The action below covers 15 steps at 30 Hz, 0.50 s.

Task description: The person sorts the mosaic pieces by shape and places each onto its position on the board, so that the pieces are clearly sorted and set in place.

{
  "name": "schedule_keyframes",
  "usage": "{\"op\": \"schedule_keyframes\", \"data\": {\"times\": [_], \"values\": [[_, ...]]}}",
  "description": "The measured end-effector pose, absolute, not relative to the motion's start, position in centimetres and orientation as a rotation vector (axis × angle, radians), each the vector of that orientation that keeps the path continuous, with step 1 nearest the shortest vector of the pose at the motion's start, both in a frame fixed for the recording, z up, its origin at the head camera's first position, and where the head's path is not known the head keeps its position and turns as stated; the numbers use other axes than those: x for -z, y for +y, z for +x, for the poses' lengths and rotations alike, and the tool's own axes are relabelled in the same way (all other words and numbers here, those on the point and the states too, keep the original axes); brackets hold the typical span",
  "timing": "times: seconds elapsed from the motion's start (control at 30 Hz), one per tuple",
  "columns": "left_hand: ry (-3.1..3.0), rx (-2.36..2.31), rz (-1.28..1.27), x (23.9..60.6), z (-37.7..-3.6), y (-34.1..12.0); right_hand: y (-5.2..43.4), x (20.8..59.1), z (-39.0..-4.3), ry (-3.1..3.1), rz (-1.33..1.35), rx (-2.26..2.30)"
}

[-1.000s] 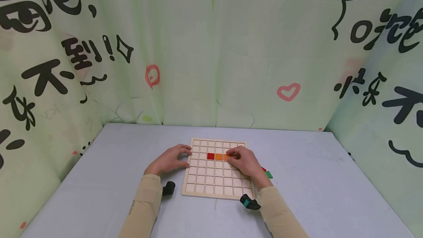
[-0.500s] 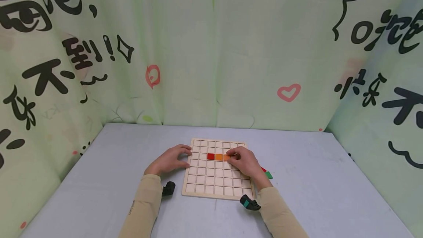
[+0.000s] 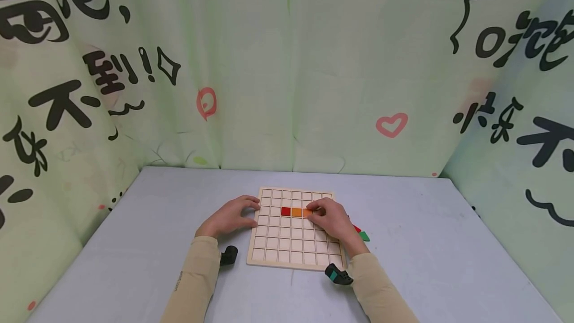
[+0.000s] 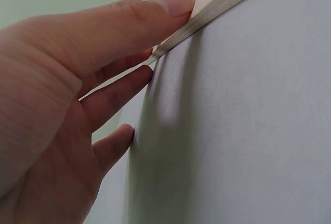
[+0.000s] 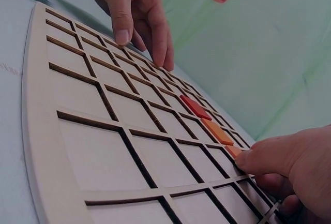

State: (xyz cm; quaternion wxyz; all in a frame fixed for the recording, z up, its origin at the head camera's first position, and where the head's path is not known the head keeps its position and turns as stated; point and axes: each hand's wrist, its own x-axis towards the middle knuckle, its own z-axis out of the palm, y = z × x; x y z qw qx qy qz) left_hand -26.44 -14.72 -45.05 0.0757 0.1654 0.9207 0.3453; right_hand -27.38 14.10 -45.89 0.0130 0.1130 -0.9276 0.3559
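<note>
Nearest us, two tan sleeves (image 3: 195,275) reach in from seven and five o'clock, each with a small black device (image 3: 229,255) near its wrist. Beyond them we find a square pale-wood grid board (image 3: 284,256). Past its three o'clock edge lie a red flat piece (image 3: 357,229) and a green flat piece (image 3: 364,237), partly hidden. The right hand (image 3: 333,219) pinches an orange square tile (image 5: 233,151) at one o'clock of the board's centre. Left of it we see another orange tile (image 3: 297,212), then a red square tile (image 3: 285,212). The left hand (image 3: 228,217), fingers and thumb spread, touches the edge toward ten o'clock. Farthest, at twelve, hangs a pale green curtain (image 3: 291,88).
</note>
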Motion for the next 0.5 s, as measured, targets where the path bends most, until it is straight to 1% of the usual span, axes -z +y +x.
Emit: {"op": "schedule_keyframes", "data": {"times": [0.5], "values": [[2.763, -1.043, 0.497, 44.86, -26.5, -14.78, 14.04, 45.53, -27.24, -2.902, 0.34, -1.123]]}}
